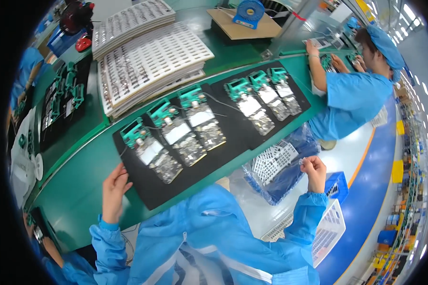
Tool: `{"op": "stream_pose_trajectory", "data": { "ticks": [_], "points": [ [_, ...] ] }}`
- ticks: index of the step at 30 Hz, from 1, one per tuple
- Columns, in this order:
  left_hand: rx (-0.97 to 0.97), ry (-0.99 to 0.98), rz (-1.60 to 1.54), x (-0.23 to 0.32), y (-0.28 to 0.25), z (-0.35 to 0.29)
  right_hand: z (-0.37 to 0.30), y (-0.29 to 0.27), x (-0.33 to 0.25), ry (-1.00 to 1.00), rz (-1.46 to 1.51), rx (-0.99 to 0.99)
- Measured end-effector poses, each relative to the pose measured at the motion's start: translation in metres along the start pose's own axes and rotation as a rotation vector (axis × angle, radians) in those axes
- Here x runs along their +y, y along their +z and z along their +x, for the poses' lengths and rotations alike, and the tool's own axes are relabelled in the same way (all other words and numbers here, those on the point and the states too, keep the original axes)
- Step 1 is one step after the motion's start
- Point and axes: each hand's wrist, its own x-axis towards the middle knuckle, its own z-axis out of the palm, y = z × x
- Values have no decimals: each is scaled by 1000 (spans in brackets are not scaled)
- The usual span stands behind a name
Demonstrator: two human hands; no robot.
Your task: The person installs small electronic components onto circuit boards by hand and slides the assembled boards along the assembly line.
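Note:
My left hand [114, 194] is at the left edge of a black mat [159, 195], its fingers loosely bent and apart, with nothing visible in them. Three circuit boards [165, 166] lie on the mat, each with a green plastic frame [134, 133] at its far end and a pale patch in the middle. Off the bench to the right, my right hand [315, 175] is raised and closed, pinching a small whitish, clear piece [301, 162] whose kind is too small to tell. Below it sits a bin lined with blue plastic [281, 189], holding white perforated sheets [275, 161].
A second black mat [291, 89] with three more boards [255, 114] adjoins on the right. Tall stacks of white trays [152, 61] stand behind. A co-worker in blue [356, 90] works at the right. A blue fan [248, 13] stands at the back, and a white crate [330, 232] on the floor.

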Motion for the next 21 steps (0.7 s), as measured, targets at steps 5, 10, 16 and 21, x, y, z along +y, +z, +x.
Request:
{"op": "stream_pose_trajectory", "data": {
  "ticks": [5, 10, 16, 21],
  "points": [
    [-61, 42, -158, 29, 114, 5, 34, -61, 1, -45, -111, -91],
    [-177, 47, -81, 15, 137, 3, -1, -79, 17, 46, -60, -115],
    [-442, 254, -142, -1, 133, 14, 23, -102, 232, -62, -1414, -80],
    [-179, 288, -121, 26, 1, 16, -1, -83, 156, -251, -881, -118]
  ]
}}
